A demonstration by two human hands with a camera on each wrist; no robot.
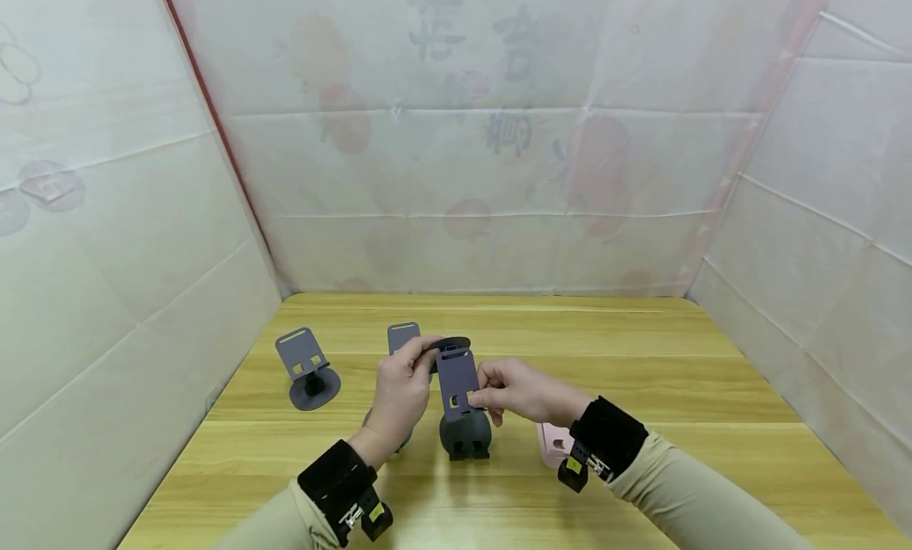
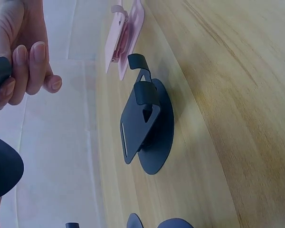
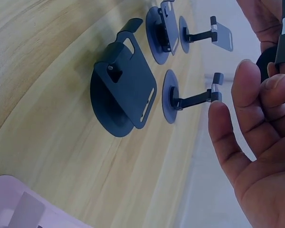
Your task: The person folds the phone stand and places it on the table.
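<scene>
The head view looks forward and down across the pale wooden desk (image 1: 641, 376) from above. Both wrist views sit close, rolled sideways, sharing the folded dark grey metal phone stand (image 2: 147, 123) (image 3: 123, 92) lying on the desk.

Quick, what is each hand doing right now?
Left hand: grips the round base of the dark phone stand held above the table.
Right hand: pinches the same stand's flat plate by its edge.
</scene>
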